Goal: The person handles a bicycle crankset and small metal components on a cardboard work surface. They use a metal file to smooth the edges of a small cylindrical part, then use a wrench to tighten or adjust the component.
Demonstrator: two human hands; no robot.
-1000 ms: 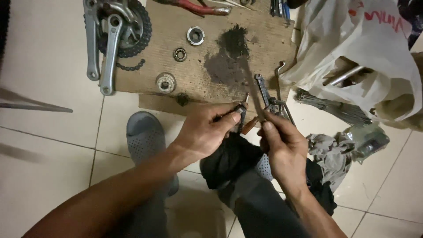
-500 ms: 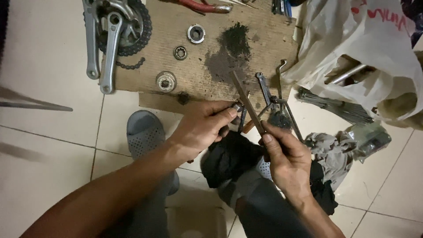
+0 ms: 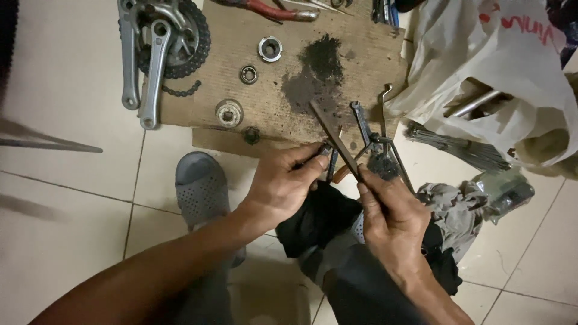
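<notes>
Pale floor tiles (image 3: 72, 198) under greasy cardboard (image 3: 361, 54) — left hand (image 3: 283, 186) pinches a small dark part (image 3: 326, 151), right hand (image 3: 391, 216) grips a flat metal tool (image 3: 331, 129).

One head-worn view — looking steeply down, close over the hands (image 3: 337, 198).

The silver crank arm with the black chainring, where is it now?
In the head view, the silver crank arm with the black chainring lies top left, across the brown cardboard sheet's left edge, beside small steel rings.
</notes>
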